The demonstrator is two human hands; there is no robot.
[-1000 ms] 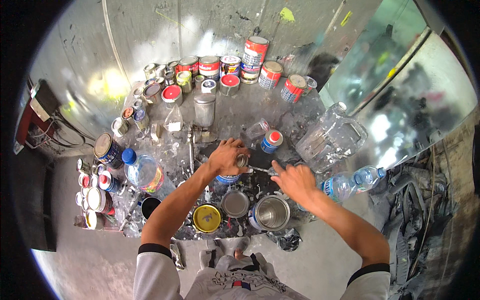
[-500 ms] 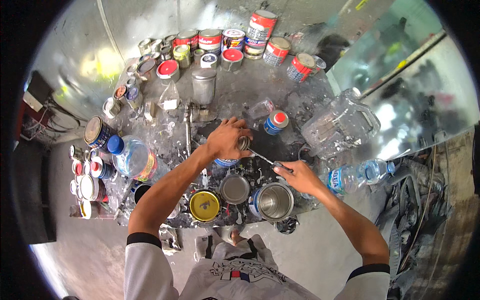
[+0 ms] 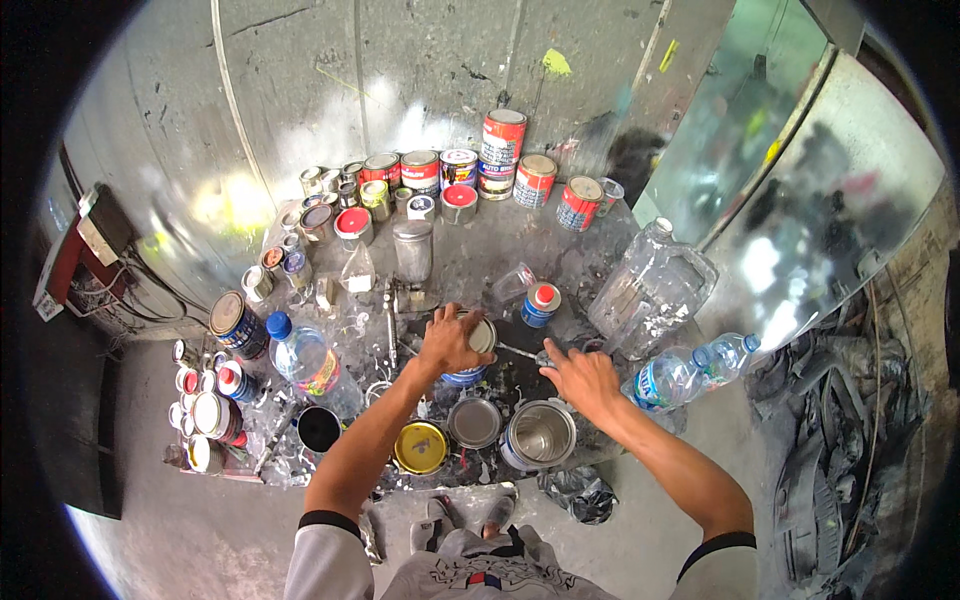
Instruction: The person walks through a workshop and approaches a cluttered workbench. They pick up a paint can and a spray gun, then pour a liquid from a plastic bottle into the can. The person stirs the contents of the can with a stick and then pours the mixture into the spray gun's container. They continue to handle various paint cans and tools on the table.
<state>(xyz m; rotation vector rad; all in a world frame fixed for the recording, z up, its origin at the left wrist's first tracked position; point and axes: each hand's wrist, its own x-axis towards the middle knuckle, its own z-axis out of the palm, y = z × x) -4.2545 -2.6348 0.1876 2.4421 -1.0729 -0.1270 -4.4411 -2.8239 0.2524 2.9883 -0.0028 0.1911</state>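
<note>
My left hand (image 3: 452, 342) rests over the top of a blue-labelled paint can (image 3: 463, 377), its fingers and thumb spread round the rim. Part of the round lid (image 3: 482, 335) shows beside my thumb. My right hand (image 3: 582, 380) holds a thin metal tool (image 3: 518, 350) like a screwdriver, index finger stretched along it. The tool's tip reaches the lid's right edge; whether it sits under the rim I cannot tell. Near me stand an open, empty-looking metal can (image 3: 540, 434), a grey round lid or can top (image 3: 474, 423) and a yellow-topped can (image 3: 421, 446).
A small can with a red cap (image 3: 541, 304) stands beyond my right hand. Plastic bottles (image 3: 668, 378) and a large clear jug (image 3: 652, 290) are on the right. Another bottle (image 3: 300, 352) and a dark cup (image 3: 319, 428) stand left. Several paint cans (image 3: 420, 172) line the back.
The view has tilted up, showing more wall. My left fingers have spread wider over the can, uncovering more of its lid. My right index finger has straightened along the tool.
</note>
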